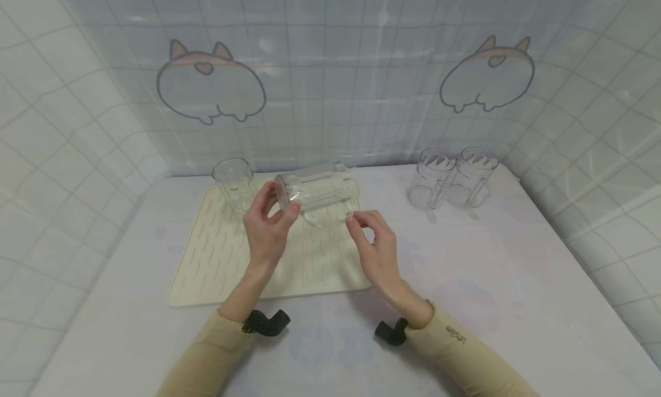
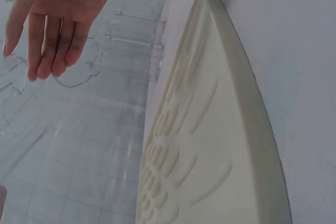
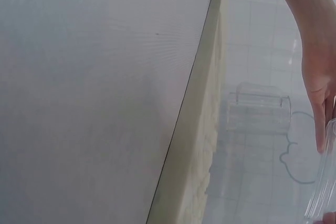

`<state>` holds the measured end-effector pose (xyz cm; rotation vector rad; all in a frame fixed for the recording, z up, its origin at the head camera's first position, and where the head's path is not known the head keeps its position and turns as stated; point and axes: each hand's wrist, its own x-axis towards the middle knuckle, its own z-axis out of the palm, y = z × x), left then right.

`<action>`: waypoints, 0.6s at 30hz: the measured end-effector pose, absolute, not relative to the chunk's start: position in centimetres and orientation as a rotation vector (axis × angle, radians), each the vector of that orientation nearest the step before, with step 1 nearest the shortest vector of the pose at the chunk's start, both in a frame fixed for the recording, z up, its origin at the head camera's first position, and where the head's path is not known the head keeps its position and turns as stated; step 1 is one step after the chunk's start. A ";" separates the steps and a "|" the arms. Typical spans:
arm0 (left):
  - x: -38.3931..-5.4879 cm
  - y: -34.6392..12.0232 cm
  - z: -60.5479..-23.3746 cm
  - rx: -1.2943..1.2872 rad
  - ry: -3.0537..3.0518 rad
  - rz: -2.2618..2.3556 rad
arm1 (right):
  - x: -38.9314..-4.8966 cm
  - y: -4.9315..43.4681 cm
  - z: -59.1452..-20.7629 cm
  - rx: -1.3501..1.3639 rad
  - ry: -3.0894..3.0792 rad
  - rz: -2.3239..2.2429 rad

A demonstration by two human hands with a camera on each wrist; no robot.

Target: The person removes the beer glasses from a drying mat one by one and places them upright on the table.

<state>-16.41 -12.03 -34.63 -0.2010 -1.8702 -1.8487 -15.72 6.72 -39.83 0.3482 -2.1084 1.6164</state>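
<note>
A clear glass mug point(image 1: 322, 187) lies on its side in the air above a cream ribbed mat point(image 1: 206, 271). My left hand point(image 1: 268, 225) grips its left end, thumb on the near side and fingers behind. With thumb and forefinger, my right hand point(image 1: 379, 250) pinches the handle point(image 1: 322, 219), which hangs on the near side. In the left wrist view the right hand point(image 2: 65, 17) shows beside part of the glass. The right wrist view catches the left hand point(image 3: 318, 72) against the mug's wall point(image 3: 317, 198).
Another clear glass point(image 1: 234, 182) stands on the mat's back left corner. Two glass mugs, a left one point(image 1: 420, 193) and a right one point(image 1: 470, 187), stand close together at the back right of the white table point(image 1: 490, 282). A tile-patterned curtain point(image 1: 351, 98) hangs behind.
</note>
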 end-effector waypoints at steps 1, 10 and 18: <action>-16.4 -12.0 -34.7 -0.209 -1.865 -1.853 | -15.6 6.7 -39.7 0.346 -2.106 1.629; -16.7 -12.3 -35.1 -0.341 -1.884 -1.896 | -14.0 6.6 -36.5 0.288 -2.078 1.754; -16.8 -12.5 -34.9 -0.402 -1.986 -1.898 | -14.2 6.9 -36.4 0.250 -2.010 1.852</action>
